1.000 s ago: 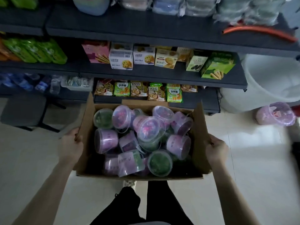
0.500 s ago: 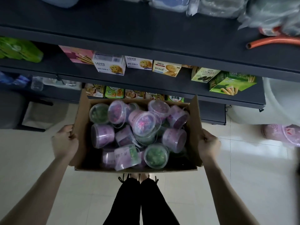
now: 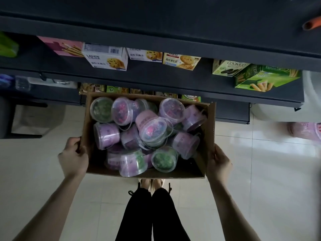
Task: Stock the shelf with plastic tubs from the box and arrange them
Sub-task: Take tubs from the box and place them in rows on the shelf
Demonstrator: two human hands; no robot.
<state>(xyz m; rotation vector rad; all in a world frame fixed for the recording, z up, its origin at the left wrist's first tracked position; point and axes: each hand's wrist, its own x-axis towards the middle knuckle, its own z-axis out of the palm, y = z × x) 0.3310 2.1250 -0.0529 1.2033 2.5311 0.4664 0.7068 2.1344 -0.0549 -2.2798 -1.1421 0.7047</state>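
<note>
The task looks barely begun. The brown cardboard box (image 3: 211,136) is held off the pale tiled floor (image 3: 260,188) in front of the dark shelf unit (image 3: 156,80). It is heaped with round clear-lidded plastic tubs (image 3: 106,135), mostly purple-labelled and a few showing green contents, lying on their sides and on one another. None of these tubs stands on any shelf board in view. By my reading, all of the stocking and arranging is left to do, and the box probably has to be set down first.

The left hand (image 3: 73,157) grips the box's left wall, fingers curled over the rim. The right hand (image 3: 218,162) clasps the right wall from outside, its fingertips hidden behind the cardboard. Neither hand touches a tub.

On the middle shelf, a white carton with a chocolate-chip cookie picture (image 3: 106,58) reads "LANDY". A light green carton showing dark sandwich biscuits (image 3: 227,67) reads "COOKICO". A yellow-and-white biscuit carton (image 3: 180,60) carries Chinese characters and a "3", too small to make out further. The tubs' own labels bear print, but it is unreadable.

At the right edge, on the floor, lies a blurred pink container (image 3: 304,131) — possibly one more tub.
</note>
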